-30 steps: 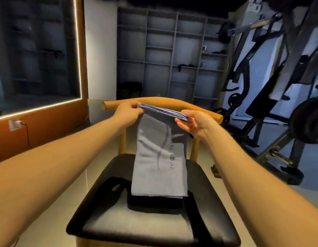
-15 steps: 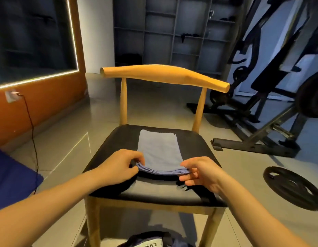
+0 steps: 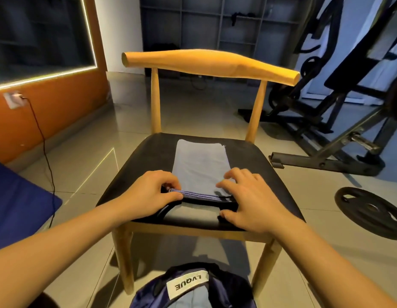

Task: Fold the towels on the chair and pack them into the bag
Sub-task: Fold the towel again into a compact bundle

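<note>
A folded grey-blue towel lies flat along the middle of the chair's black seat. Its near edge rests on a dark folded cloth with a loop at the seat's front. My left hand pinches the towel's near left corner with curled fingers. My right hand rests on the near right corner, fingertips on the towel and thumb stretched along the dark cloth's edge. A dark blue bag with a white label stands open on the floor below the chair, with pale blue cloth showing inside.
The wooden backrest rises behind the seat. A black weight plate lies on the tiles to the right, with gym machine frames behind it. A blue mat and a black cable are on the left.
The towel hung from both hands at the backrest, then was laid down on the seat. My right hand shifted from pinching the edge to resting on top. The view moved closer.
</note>
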The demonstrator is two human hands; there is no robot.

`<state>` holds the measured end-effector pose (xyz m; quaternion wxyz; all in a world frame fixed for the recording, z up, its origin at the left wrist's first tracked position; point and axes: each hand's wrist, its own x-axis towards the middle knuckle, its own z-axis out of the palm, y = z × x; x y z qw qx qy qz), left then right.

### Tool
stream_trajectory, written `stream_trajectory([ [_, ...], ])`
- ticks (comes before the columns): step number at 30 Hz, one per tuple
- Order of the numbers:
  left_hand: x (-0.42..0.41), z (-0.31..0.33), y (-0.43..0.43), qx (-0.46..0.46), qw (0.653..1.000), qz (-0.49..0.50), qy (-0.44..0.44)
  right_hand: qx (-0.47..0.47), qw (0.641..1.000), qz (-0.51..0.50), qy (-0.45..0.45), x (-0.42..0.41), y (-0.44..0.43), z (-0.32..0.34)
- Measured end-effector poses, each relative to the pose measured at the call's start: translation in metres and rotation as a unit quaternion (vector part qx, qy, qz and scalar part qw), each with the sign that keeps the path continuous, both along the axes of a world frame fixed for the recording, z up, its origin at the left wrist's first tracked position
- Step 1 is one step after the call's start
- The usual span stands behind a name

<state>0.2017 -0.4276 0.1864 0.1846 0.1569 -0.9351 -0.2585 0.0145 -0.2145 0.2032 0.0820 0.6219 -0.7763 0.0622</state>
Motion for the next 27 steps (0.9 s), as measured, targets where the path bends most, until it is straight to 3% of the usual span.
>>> stream_trajectory([
  [4, 0.003, 0.006, -0.001, 0.059, 0.998, -0.015, -0.026, -0.044, 0.999, 0.011, -0.001, -0.003, -0.009, -0.013],
  [10, 0.004, 0.007, -0.004, 0.094, 0.993, 0.015, -0.073, -0.054, 0.980, 0.014, -0.190, -0.014, -0.001, -0.014],
  [14, 0.003, 0.010, -0.004, 0.126, 0.987, 0.025, -0.098, -0.056, 0.966, -0.003, -0.253, -0.018, 0.001, -0.016],
  [22, -0.004, 0.011, -0.010, 0.149, 0.981, 0.073, -0.102, -0.013, 0.952, -0.097, -0.289, -0.016, -0.014, -0.016],
  [27, -0.008, 0.012, -0.012, 0.130, 0.987, 0.073, -0.065, -0.103, 0.940, -0.137, -0.296, -0.012, -0.015, -0.019],
])
